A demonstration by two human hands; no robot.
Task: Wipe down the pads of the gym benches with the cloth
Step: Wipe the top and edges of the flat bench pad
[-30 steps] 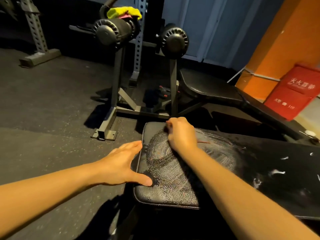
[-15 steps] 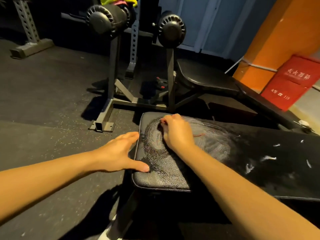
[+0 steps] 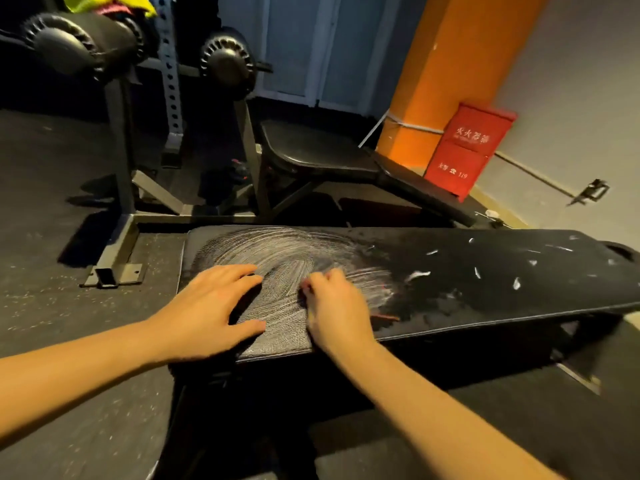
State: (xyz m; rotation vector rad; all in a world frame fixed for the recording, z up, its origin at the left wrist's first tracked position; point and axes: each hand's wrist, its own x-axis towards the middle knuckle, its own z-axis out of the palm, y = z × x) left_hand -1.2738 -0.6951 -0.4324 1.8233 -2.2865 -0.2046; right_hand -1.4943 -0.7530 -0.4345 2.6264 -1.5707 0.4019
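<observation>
On one bench pad [image 3: 485, 282], left hand [image 3: 211, 313] lies flat, empty; right hand [image 3: 334, 310] clutches one cloth [image 3: 385, 317] (mostly hidden).

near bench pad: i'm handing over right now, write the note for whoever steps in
Left hand: open, flat on the left end of the near bench pad, holding nothing.
Right hand: curled on the cloth, which is mostly hidden beneath it; only a red edge shows.
Done: swirled wipe streaks cover the pad's left end.
Left: white flecks dot the pad's right part, and the rear bench pad shows no wipe marks.
</observation>
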